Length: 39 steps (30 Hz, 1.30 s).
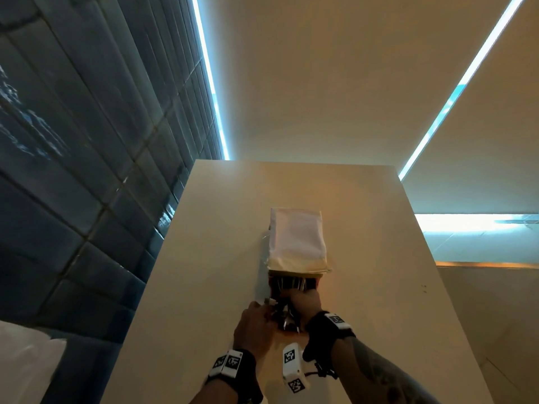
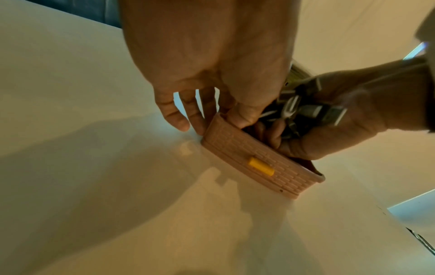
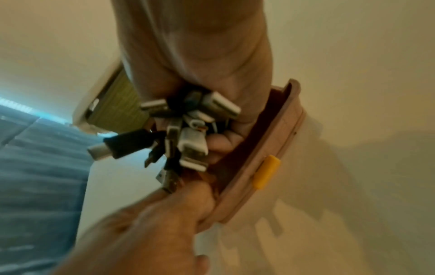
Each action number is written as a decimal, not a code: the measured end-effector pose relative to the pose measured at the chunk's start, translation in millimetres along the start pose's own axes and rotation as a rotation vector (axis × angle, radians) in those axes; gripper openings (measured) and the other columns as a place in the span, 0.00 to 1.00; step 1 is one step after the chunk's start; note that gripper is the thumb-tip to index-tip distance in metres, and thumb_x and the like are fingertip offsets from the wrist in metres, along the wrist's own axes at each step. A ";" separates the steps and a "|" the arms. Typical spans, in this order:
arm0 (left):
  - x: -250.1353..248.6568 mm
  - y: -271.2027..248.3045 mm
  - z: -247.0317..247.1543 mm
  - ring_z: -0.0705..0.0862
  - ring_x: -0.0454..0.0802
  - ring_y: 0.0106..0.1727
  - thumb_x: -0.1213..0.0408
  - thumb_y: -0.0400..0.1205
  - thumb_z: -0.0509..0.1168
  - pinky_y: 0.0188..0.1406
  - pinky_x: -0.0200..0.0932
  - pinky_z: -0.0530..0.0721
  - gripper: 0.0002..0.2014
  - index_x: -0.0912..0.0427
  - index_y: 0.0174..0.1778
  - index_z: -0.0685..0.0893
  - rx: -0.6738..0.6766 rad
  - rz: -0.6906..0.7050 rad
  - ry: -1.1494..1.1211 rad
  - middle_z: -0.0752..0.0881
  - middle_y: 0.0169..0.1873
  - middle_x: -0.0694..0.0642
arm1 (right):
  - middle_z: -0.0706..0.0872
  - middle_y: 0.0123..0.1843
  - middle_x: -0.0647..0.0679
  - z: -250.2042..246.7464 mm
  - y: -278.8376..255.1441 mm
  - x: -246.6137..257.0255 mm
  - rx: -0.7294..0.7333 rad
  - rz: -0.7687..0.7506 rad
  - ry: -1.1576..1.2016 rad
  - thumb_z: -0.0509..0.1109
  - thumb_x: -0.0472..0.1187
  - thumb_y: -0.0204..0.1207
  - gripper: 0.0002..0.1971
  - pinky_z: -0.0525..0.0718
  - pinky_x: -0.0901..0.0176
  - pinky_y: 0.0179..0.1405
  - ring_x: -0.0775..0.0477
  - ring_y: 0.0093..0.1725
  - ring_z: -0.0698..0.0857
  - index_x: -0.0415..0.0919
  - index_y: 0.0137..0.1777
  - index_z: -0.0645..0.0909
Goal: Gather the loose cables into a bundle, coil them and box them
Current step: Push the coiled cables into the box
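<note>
A pink box [image 2: 259,163] with a brick-pattern wall and a yellow latch [image 2: 261,166] stands open on the white table [image 1: 364,243]. Its white lid [image 1: 297,240] is tipped up behind. My right hand [image 3: 226,137] grips a bundle of black and white cables [image 3: 188,134] inside the box [image 3: 266,158], with several plugs sticking out toward me. My left hand [image 2: 219,111] pinches the box's front wall at its left corner, thumb inside and fingers outside. In the head view both hands meet at the cable bundle [image 1: 287,312] in front of the lid.
A dark blue padded wall [image 1: 73,170] runs along the table's left edge. Something white [image 1: 26,360] lies low at the left. The table's right edge [image 1: 431,258] drops away to the floor.
</note>
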<state>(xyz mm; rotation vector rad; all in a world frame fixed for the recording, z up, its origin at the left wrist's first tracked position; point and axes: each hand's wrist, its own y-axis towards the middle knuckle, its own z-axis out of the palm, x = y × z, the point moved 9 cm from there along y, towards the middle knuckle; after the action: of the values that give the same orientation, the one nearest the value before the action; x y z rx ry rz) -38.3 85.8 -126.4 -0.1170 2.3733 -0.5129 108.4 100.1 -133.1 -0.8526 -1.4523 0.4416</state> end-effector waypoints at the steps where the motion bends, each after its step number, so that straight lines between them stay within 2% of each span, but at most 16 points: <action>1: 0.5 0.1 0.7 0.82 0.57 0.50 0.52 0.81 0.60 0.42 0.46 0.80 0.12 0.52 0.51 0.85 0.008 -0.001 0.001 0.80 0.49 0.56 | 0.91 0.47 0.37 0.0 0.3 1.9 -0.011 -0.039 -0.061 0.79 0.36 0.66 0.11 0.91 0.47 0.46 0.35 0.46 0.89 0.37 0.48 0.86; 4: 2.7 2.6 3.0 0.81 0.56 0.50 0.53 0.81 0.61 0.41 0.44 0.77 0.11 0.53 0.52 0.84 0.015 0.018 -0.011 0.79 0.49 0.55 | 0.90 0.52 0.40 3.0 5.9 2.5 0.022 -0.087 -0.237 0.81 0.45 0.65 0.15 0.87 0.54 0.48 0.38 0.51 0.89 0.43 0.50 0.84; 6: 2.9 3.8 7.2 0.82 0.56 0.53 0.52 0.81 0.61 0.45 0.44 0.79 0.13 0.52 0.56 0.84 0.016 0.045 -0.025 0.80 0.52 0.56 | 0.88 0.59 0.41 6.4 26.8 -3.3 0.059 -0.130 -0.337 0.82 0.55 0.56 0.33 0.88 0.50 0.57 0.39 0.57 0.87 0.42 0.62 0.82; 8: 4.9 4.4 10.1 0.81 0.56 0.57 0.51 0.81 0.61 0.48 0.44 0.78 0.15 0.51 0.60 0.83 0.001 0.046 -0.061 0.80 0.58 0.56 | 0.82 0.69 0.40 7.8 62.9 -19.8 0.072 -0.163 -0.496 0.76 0.70 0.48 0.54 0.84 0.47 0.66 0.38 0.66 0.83 0.42 0.74 0.73; 9: 6.8 3.9 11.3 0.81 0.55 0.58 0.49 0.80 0.60 0.50 0.44 0.78 0.17 0.51 0.61 0.81 0.001 0.030 -0.092 0.80 0.59 0.55 | 0.80 0.71 0.40 9.8 60.4 -16.1 0.097 -0.171 -0.566 0.72 0.74 0.51 0.55 0.81 0.48 0.68 0.37 0.68 0.81 0.41 0.76 0.70; 11: 11.5 2.6 10.8 0.81 0.54 0.58 0.44 0.77 0.58 0.52 0.47 0.80 0.23 0.50 0.64 0.78 -0.008 0.004 -0.160 0.80 0.58 0.53 | 0.83 0.65 0.37 13.6 11.2 21.0 0.153 -0.226 -0.697 0.68 0.67 0.69 0.39 0.82 0.49 0.66 0.37 0.63 0.83 0.36 0.69 0.77; 13: 15.5 2.7 6.2 0.83 0.51 0.54 0.41 0.75 0.61 0.51 0.51 0.83 0.28 0.49 0.70 0.73 -0.045 0.003 -0.225 0.79 0.58 0.50 | 0.85 0.51 0.39 11.1 -17.9 42.0 0.222 -0.275 -0.817 0.63 0.54 0.81 0.20 0.83 0.50 0.55 0.41 0.51 0.84 0.35 0.54 0.81; 16: 12.9 1.8 -4.0 0.83 0.43 0.49 0.45 0.76 0.67 0.45 0.41 0.84 0.35 0.45 0.78 0.62 -0.114 0.075 -0.234 0.75 0.58 0.46 | 0.81 0.44 0.43 -16.6 -22.1 52.3 0.182 -0.327 -0.994 0.63 0.41 0.79 0.07 0.76 0.57 0.41 0.44 0.43 0.79 0.37 0.46 0.79; 18: 2.1 -3.2 -11.3 0.82 0.42 0.50 0.51 0.77 0.69 0.43 0.37 0.82 0.29 0.45 0.74 0.67 -0.166 0.179 -0.165 0.73 0.56 0.44 | 0.82 0.40 0.42 -31.1 -18.2 48.5 0.127 -0.368 -1.070 0.65 0.38 0.74 0.06 0.78 0.55 0.39 0.42 0.41 0.80 0.35 0.40 0.79; 21: -12.4 -10.3 -11.1 0.83 0.42 0.50 0.54 0.75 0.69 0.44 0.35 0.82 0.18 0.46 0.61 0.80 -0.190 0.302 -0.061 0.74 0.52 0.41 | 0.89 0.45 0.40 -39.6 -10.7 27.3 0.111 -0.370 -1.060 0.66 0.38 0.70 0.10 0.88 0.50 0.45 0.39 0.45 0.87 0.33 0.43 0.87; 24: -17.1 -14.0 -10.3 0.82 0.40 0.47 0.53 0.73 0.68 0.44 0.34 0.82 0.17 0.49 0.58 0.85 -0.206 0.337 0.000 0.77 0.51 0.42 | 0.89 0.51 0.41 -45.3 -7.1 17.6 0.063 -0.408 -1.035 0.65 0.37 0.70 0.11 0.82 0.57 0.41 0.40 0.49 0.87 0.37 0.47 0.88; 27: -15.7 -16.1 -11.8 0.81 0.40 0.50 0.52 0.76 0.65 0.47 0.38 0.83 0.18 0.46 0.61 0.85 -0.199 0.353 0.038 0.79 0.51 0.43 | 0.89 0.50 0.43 -51.4 -9.7 21.2 0.059 -0.420 -0.979 0.67 0.41 0.73 0.08 0.77 0.60 0.42 0.44 0.48 0.86 0.39 0.43 0.87; 30: -16.4 -15.7 -9.6 0.80 0.42 0.46 0.56 0.76 0.64 0.45 0.40 0.83 0.18 0.45 0.62 0.85 -0.130 0.351 0.006 0.77 0.46 0.46 | 0.89 0.41 0.49 -59.3 -10.8 17.7 0.098 -0.390 -0.906 0.75 0.48 0.72 0.09 0.79 0.67 0.32 0.55 0.35 0.83 0.43 0.39 0.84; 33: -22.7 -9.7 -5.4 0.81 0.46 0.41 0.61 0.73 0.67 0.42 0.37 0.81 0.18 0.49 0.59 0.87 -0.065 0.347 0.005 0.79 0.42 0.48 | 0.87 0.33 0.52 -54.3 -12.1 8.6 0.194 -0.392 -0.958 0.80 0.46 0.66 0.09 0.82 0.64 0.30 0.62 0.25 0.79 0.44 0.35 0.84; 36: -24.8 -2.6 -7.3 0.82 0.49 0.40 0.62 0.69 0.70 0.37 0.37 0.78 0.12 0.47 0.47 0.83 -0.074 0.288 0.028 0.81 0.39 0.46 | 0.85 0.30 0.52 -49.1 -13.3 12.9 0.247 -0.423 -1.013 0.77 0.42 0.69 0.08 0.84 0.63 0.31 0.61 0.24 0.81 0.47 0.32 0.81; 39: -24.4 1.7 -8.8 0.83 0.51 0.42 0.56 0.70 0.70 0.37 0.37 0.76 0.10 0.48 0.46 0.81 -0.091 0.214 0.148 0.82 0.42 0.49 | 0.86 0.35 0.45 -47.1 -17.7 17.8 0.278 -0.437 -1.061 0.70 0.41 0.75 0.08 0.87 0.53 0.37 0.53 0.28 0.81 0.44 0.35 0.83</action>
<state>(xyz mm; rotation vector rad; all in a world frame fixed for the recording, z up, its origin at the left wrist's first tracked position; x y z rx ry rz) -25.5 95.6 -106.0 0.1373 2.5160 -0.3203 151.9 90.5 -103.7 0.0050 -2.3937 0.7918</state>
